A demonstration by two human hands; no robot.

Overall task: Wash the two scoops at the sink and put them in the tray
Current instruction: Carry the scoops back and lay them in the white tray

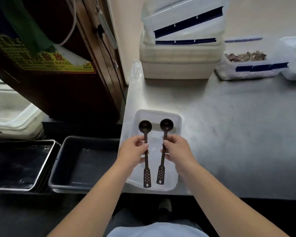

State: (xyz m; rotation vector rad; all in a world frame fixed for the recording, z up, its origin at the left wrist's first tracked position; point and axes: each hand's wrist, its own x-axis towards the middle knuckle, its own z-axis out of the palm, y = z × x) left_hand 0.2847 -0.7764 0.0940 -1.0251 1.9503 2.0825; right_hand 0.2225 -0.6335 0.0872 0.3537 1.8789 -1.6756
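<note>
Two dark brown scoops with round bowls and perforated handle ends lie lengthwise over a white plastic tray (176, 120) at the near left corner of a steel counter. My left hand (132, 150) pinches the middle of the left scoop (145, 126). The right scoop (166, 125) is gripped at mid-handle by my right hand (177, 149). Both bowls point away from me, over the far part of the tray. I cannot tell whether the scoops touch the tray floor.
The steel counter (237, 134) stretches right and back. Stacked white lidded boxes (178, 65) stand at its back, beside a box of dried pieces (246, 56). Left of the counter sit a grey tub (63, 161) and dark metal trays (20, 165). No sink is in view.
</note>
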